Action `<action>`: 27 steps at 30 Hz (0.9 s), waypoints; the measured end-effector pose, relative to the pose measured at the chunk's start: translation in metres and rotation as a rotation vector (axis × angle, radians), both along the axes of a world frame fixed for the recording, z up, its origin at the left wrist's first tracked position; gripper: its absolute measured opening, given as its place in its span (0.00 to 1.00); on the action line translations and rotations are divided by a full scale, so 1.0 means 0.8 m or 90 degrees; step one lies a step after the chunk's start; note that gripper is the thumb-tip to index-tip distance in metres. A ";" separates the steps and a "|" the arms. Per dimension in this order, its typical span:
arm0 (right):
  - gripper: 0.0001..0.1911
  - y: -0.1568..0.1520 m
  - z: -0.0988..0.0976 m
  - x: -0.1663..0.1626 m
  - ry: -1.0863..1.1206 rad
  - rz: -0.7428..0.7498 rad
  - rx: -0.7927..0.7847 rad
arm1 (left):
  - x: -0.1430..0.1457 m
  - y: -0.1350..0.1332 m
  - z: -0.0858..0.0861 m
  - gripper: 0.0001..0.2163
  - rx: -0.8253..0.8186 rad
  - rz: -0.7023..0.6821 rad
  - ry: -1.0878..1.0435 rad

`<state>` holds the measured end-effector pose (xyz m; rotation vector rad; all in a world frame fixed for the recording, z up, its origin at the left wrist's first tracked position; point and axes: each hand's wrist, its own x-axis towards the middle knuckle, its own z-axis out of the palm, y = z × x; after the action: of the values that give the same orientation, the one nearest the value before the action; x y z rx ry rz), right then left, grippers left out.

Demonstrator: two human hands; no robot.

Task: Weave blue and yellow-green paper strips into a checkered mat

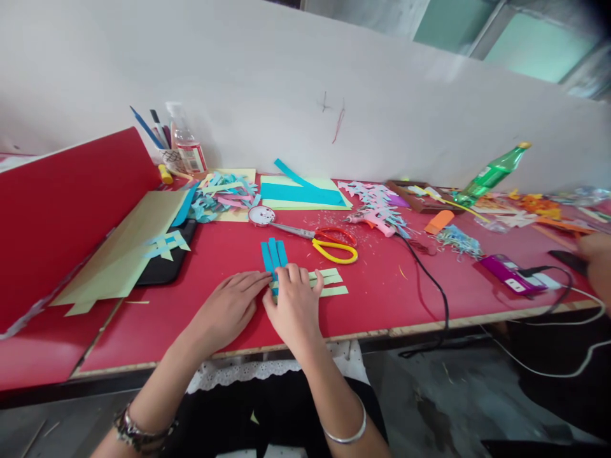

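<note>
Both my hands rest on a small weave of paper strips near the front edge of the red table (382, 299). Several blue strips (273, 253) stick out away from me, and pale green strips (331, 282) stick out to the right. My left hand (228, 308) lies flat with its fingertips touching the blue strips' left side. My right hand (293, 304) presses down on the crossing, fingers together on the strips.
Scissors (329, 242) with yellow and red handles lie just beyond the strips, a pink glue gun (377, 221) with its black cord (432, 280) to the right. Paper scraps (222, 194), coloured sheets (305, 191), a green bottle (491, 173), a pen cup (170, 158). Another person's hand (599, 261) is at the right edge.
</note>
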<state>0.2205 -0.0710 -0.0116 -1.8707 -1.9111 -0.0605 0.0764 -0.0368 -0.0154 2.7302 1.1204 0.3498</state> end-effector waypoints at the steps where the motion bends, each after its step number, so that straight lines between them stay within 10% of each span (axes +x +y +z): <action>1: 0.11 0.000 0.000 -0.001 0.001 -0.004 0.003 | 0.000 0.000 0.000 0.20 0.001 0.000 0.000; 27: 0.12 -0.010 0.006 0.061 0.041 0.200 -0.073 | 0.001 -0.001 -0.003 0.18 0.029 -0.009 -0.018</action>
<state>0.2692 -0.0794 -0.0069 -1.5974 -2.1770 0.2111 0.0772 -0.0375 -0.0179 2.7624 1.0995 0.4153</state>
